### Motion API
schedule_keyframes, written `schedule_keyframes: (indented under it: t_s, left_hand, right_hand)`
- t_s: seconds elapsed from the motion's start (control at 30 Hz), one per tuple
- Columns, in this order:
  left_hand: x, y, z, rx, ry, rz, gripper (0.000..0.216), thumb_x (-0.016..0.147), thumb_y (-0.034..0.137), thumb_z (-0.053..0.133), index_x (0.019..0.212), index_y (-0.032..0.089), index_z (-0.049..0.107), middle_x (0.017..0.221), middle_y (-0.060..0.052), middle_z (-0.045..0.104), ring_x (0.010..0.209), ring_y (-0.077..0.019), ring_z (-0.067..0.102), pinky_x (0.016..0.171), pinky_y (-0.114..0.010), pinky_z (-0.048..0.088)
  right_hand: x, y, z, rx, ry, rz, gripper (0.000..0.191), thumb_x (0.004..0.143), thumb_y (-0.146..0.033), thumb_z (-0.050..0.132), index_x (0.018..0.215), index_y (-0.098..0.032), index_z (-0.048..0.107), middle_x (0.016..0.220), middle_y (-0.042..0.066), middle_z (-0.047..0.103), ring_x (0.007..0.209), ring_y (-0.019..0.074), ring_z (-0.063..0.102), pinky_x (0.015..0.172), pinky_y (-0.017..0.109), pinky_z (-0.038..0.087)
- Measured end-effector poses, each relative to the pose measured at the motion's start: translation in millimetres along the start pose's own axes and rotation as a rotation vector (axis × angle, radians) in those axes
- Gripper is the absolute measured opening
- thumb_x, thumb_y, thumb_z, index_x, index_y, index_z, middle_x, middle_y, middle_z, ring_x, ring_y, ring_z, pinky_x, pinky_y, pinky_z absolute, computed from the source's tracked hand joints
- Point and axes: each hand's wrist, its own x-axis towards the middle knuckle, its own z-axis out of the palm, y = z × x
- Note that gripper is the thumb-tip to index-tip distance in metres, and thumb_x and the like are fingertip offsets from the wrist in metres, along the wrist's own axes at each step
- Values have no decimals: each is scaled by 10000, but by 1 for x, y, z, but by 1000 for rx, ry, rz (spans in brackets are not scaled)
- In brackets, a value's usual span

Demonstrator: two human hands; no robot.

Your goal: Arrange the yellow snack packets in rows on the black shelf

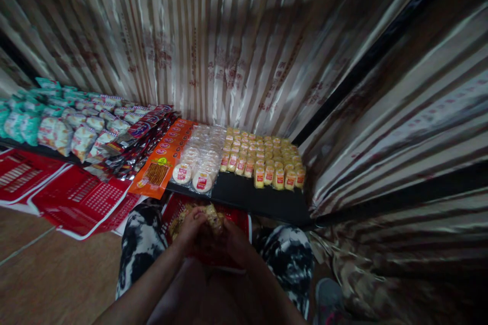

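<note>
Your left hand (189,231) and right hand (233,241) are pressed together, fingers closed around a small bunch of yellow packets (213,217). The bunch sits just above the red basket (244,223) between your knees, below the front edge of the dark shelf (251,198). Hold it squared, labels facing 1 way like the yellow rows (267,160) beside the round white packs (196,167). A loose grip would likely drop packets into the basket.
</note>
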Motion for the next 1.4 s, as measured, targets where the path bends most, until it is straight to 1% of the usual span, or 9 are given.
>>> schedule_keyframes:
  t_s: [0.17, 0.3, 0.43, 0.53, 0.8, 1.03, 1.23, 1.33, 1.4]
  left_hand:
    - [-1, -3, 1, 10, 106, -20, 340, 552, 308, 724, 783, 154, 528, 557, 50, 570, 473, -63, 522, 475, -167, 392]
    - [-10, -9, 1, -37, 145, -22, 409, 537, 263, 741, 841, 161, 488, 612, 36, 600, 537, -85, 587, 516, -169, 435]
    - [-24, -12, 4, -47, 103, -66, 591, 504, 221, 747, 1009, 203, 440, 674, 48, 599, 526, -101, 600, 490, -185, 435]
    - [-30, -11, 7, -64, 44, -68, 570, 503, 212, 736, 996, 217, 450, 745, 35, 612, 565, -95, 612, 502, -171, 427]
    - [-33, -8, 6, -37, 47, -47, 511, 524, 181, 689, 992, 217, 489, 812, 9, 639, 601, -100, 619, 541, -183, 446]
    - [-36, 4, 8, 109, 0, 161, 329, 529, 129, 586, 850, 197, 557, 806, 7, 652, 728, -143, 601, 632, -206, 459]
    - [-31, 13, 10, 353, 21, 406, 180, 588, 133, 576, 743, 192, 646, 1121, -55, 567, 1108, -229, 490, 939, -315, 391]
    - [-29, 18, 16, 289, -58, 354, 292, 650, 177, 581, 935, 210, 635, 1117, -62, 579, 1098, -229, 508, 940, -335, 403]
    - [-29, 22, 23, 153, -118, 282, 454, 661, 198, 598, 1111, 233, 546, 1118, -56, 589, 1055, -211, 547, 913, -327, 428]
  right_hand:
    - [0, 6, 3, -7, 14, -31, 338, 774, -473, 508, 949, -192, 579, 829, 54, 683, 718, 175, 642, 660, 310, 491]
    - [1, 2, -2, -15, 59, -135, 373, 695, -472, 616, 914, -170, 604, 745, 41, 675, 643, 151, 629, 573, 241, 464]
    - [-8, -12, -2, -89, 74, -259, 359, 627, -407, 711, 912, -205, 628, 819, 25, 680, 624, 117, 622, 502, 190, 426]
    - [-16, -22, 1, -129, 80, -276, 336, 657, -408, 698, 915, -202, 639, 813, 17, 677, 602, 92, 619, 503, 170, 422]
    - [-23, -29, 5, -161, 59, -268, 328, 654, -393, 713, 900, -190, 635, 774, 11, 663, 600, 94, 622, 516, 176, 451]
    - [-30, -28, 2, -197, 9, -317, 358, 608, -435, 733, 858, -194, 648, 836, 14, 656, 707, 108, 610, 627, 207, 474]
    - [-28, -37, -8, -257, -43, -439, 304, 603, -364, 724, 843, -191, 653, 825, 14, 653, 764, 149, 595, 691, 261, 462]
    - [-23, -40, -14, -240, -62, -501, 360, 614, -342, 719, 937, -210, 630, 915, 19, 655, 823, 162, 595, 721, 272, 457]
    - [-21, -40, -15, -208, -62, -530, 393, 614, -343, 725, 967, -214, 611, 979, 31, 648, 882, 176, 596, 768, 291, 457]
